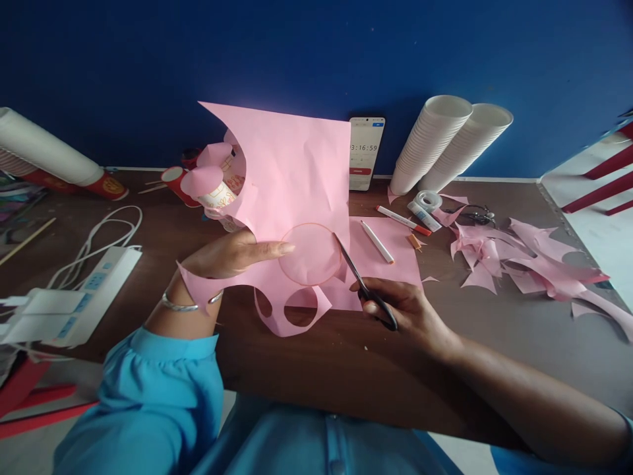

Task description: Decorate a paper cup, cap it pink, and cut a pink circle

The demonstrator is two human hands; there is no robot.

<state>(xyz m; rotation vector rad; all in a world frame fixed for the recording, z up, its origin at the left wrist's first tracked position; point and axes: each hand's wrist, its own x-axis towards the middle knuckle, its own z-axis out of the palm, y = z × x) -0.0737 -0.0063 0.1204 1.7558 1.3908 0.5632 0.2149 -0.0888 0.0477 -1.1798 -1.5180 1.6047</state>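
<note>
A large pink paper sheet [301,171] with curved cut-outs stands up from the desk, a circle outlined on its lower part. My left hand [232,254] grips the sheet at its left side, thumb lying on top near the circle. Black-handled scissors [363,284] are in my right hand [403,310], their blades at the circle's right edge. Below hangs a strip of the paper with round holes. A second pink sheet [395,241] lies flat to the right, bearing a white marker [377,241] and the lower end of an orange-red one [403,220].
Paper scraps [524,257] cover the right side. A phone [364,155] and stacked paper cups [432,142] stand by the blue wall, near tape [428,200]. On the left are a power strip [93,297], cables, more cups [49,148] and small pink-topped cup pieces [212,188].
</note>
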